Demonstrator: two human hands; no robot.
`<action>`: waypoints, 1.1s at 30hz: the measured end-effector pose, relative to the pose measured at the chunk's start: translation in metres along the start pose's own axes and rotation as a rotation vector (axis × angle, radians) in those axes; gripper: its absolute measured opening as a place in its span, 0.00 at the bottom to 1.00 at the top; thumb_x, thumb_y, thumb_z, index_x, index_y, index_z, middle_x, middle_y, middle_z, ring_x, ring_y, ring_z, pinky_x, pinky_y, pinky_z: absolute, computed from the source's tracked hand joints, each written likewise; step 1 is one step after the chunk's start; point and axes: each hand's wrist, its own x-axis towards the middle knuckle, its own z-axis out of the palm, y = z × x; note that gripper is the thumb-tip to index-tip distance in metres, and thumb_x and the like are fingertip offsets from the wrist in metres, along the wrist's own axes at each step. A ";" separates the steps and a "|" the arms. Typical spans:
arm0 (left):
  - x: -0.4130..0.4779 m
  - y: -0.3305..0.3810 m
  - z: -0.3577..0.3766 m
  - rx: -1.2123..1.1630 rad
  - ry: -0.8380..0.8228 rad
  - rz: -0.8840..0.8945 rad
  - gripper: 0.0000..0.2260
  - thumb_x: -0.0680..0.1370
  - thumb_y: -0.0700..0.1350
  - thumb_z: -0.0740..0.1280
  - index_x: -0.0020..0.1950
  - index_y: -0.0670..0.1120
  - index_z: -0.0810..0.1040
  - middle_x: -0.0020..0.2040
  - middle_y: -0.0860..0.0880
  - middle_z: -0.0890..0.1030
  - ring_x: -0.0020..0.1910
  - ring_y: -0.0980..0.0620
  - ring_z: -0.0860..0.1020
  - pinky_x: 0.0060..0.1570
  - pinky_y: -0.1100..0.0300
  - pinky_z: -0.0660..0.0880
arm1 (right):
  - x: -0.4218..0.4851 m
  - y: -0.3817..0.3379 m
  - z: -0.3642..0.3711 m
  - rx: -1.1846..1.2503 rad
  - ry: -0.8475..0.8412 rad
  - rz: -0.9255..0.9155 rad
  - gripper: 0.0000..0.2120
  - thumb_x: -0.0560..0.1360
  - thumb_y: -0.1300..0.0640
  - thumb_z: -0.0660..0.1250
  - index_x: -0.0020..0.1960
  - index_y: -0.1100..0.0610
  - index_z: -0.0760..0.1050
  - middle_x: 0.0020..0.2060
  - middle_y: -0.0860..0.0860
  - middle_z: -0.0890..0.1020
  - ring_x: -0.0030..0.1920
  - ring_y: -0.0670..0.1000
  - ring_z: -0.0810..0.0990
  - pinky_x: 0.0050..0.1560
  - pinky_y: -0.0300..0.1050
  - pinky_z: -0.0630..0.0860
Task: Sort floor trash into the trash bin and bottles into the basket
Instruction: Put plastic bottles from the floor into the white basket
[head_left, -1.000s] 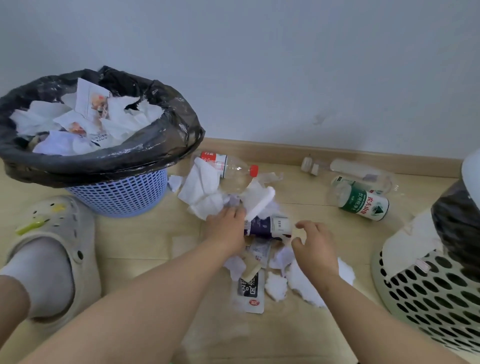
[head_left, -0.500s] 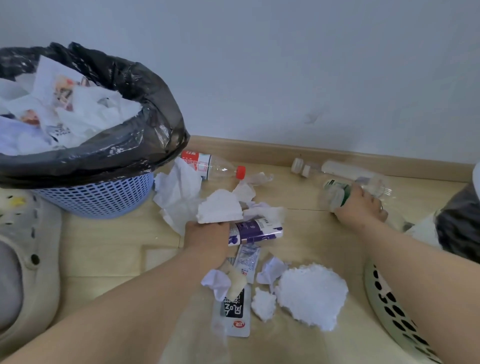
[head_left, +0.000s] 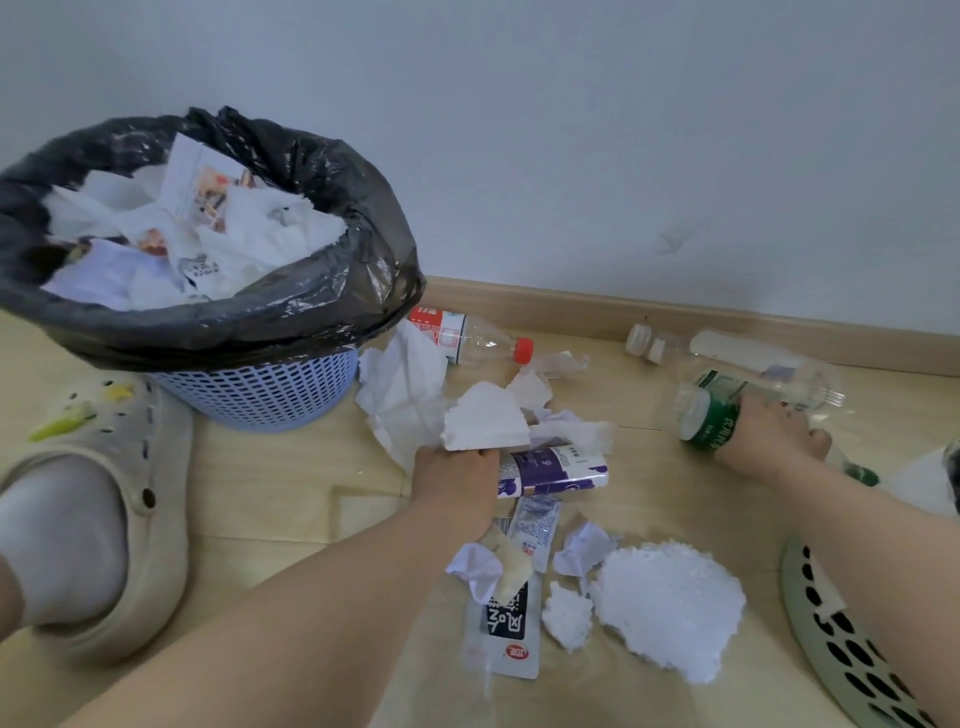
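Observation:
My left hand grips a white foam chunk just above the floor litter. My right hand is curled round a clear bottle with a green label near the wall. A blue trash bin lined with a black bag stands at the left, heaped with paper. The perforated basket shows at the lower right edge. A red-capped bottle lies by the bin. Two more clear bottles lie along the skirting board.
A purple-and-white carton, crumpled tissues, sachets and a large foam piece litter the wooden floor. My foot in a beige clog is beside the bin. A black bag is at the right edge.
My right hand left the middle of the litter, reached to the green-label bottle and closed round it. My left hand took up the foam chunk and holds it a little higher.

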 end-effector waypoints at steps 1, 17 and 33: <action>0.000 0.000 0.001 -0.009 -0.002 -0.006 0.20 0.77 0.48 0.66 0.66 0.46 0.66 0.62 0.46 0.75 0.58 0.44 0.74 0.54 0.56 0.66 | -0.003 -0.002 0.001 -0.008 0.018 -0.044 0.25 0.71 0.54 0.67 0.66 0.55 0.67 0.61 0.57 0.73 0.63 0.59 0.69 0.60 0.52 0.66; -0.018 -0.015 -0.003 -0.286 -0.121 -0.140 0.17 0.78 0.50 0.61 0.66 0.49 0.65 0.65 0.49 0.72 0.63 0.47 0.71 0.54 0.54 0.69 | -0.093 -0.034 0.032 0.445 -0.249 -0.107 0.46 0.59 0.43 0.73 0.72 0.47 0.56 0.63 0.53 0.72 0.59 0.57 0.74 0.60 0.56 0.72; -0.069 0.031 -0.123 -0.946 0.119 -0.206 0.16 0.77 0.50 0.63 0.63 0.45 0.69 0.53 0.44 0.77 0.46 0.46 0.75 0.42 0.59 0.68 | -0.161 -0.015 -0.079 1.232 -0.088 -0.119 0.33 0.71 0.52 0.71 0.70 0.53 0.58 0.49 0.51 0.76 0.43 0.54 0.78 0.42 0.47 0.76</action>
